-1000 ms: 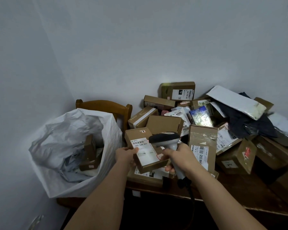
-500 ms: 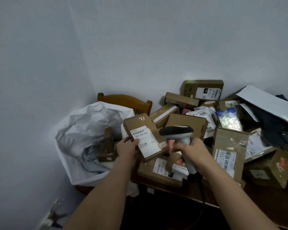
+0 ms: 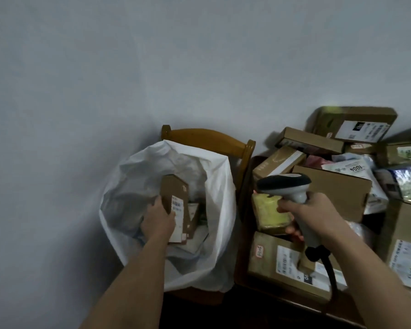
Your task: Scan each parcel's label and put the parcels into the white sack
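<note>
We're bagging: left hand (image 3: pixel 157 222) grips the parcel (image 3: pixel 175 200) inside the white sack (image 3: pixel 220 186); right hand (image 3: pixel 318 216) grips the scanner (image 3: pixel 286 187) right of the sack. Next: release, grab another.

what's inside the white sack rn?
In the white sack: the left hand holds a labelled brown parcel upright in its mouth. Beside it another brown box and crumpled pale wrapping show. Anything deeper is covered.
</note>
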